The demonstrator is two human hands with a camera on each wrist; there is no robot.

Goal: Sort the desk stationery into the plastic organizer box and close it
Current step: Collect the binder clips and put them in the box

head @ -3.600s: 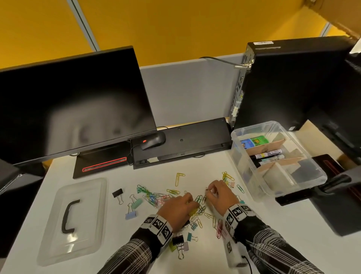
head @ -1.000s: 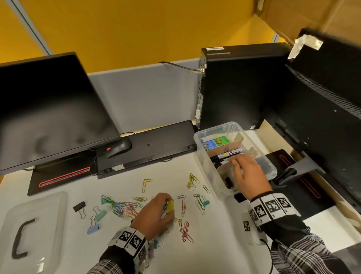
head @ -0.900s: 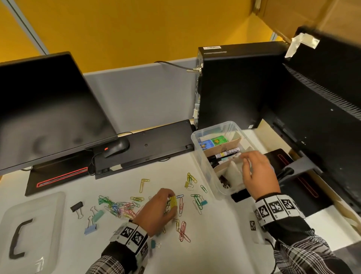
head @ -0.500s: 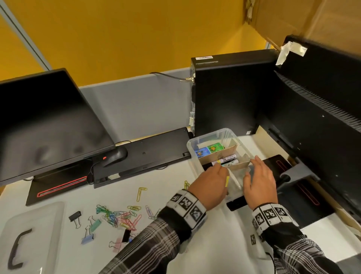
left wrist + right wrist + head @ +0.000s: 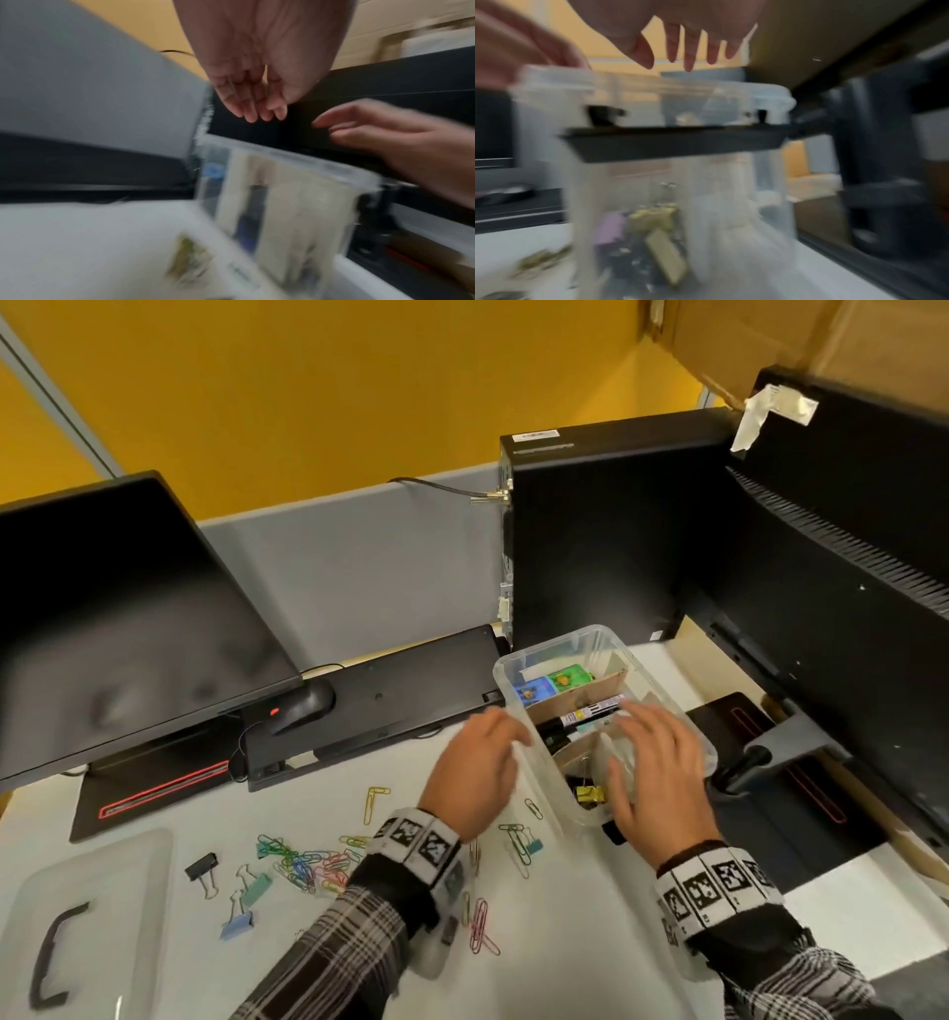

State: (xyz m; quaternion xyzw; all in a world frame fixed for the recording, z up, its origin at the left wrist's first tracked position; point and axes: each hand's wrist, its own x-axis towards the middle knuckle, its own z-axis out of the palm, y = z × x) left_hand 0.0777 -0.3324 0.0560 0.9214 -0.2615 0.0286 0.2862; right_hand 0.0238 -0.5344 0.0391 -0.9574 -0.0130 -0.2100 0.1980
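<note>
So this is mid-sort, not even close to lid time; nearest on the counter there's a pink paper clip, then the main tangle of coloured paper clips and a few binder clips to the left, all loose on the white surface; the clear lid with its black handle sits way off at the near left corner, well apart from everything.

Next up are the hands; the left hand hangs just beside the organizer box on its left wall, grip released, fingers relaxed, nothing in it; the right hand hovers spread over the near compartments, also holding nothing as far as the wrist view shows.

Inside the box a yellow binder clip lies in the near-left compartment, markers in the middle, small coloured cards at the far end.

Probably the next move is going back to the pile for another pinch of clips; thin wire flat on the counter needs fingertip picking; lid comes last.
</note>
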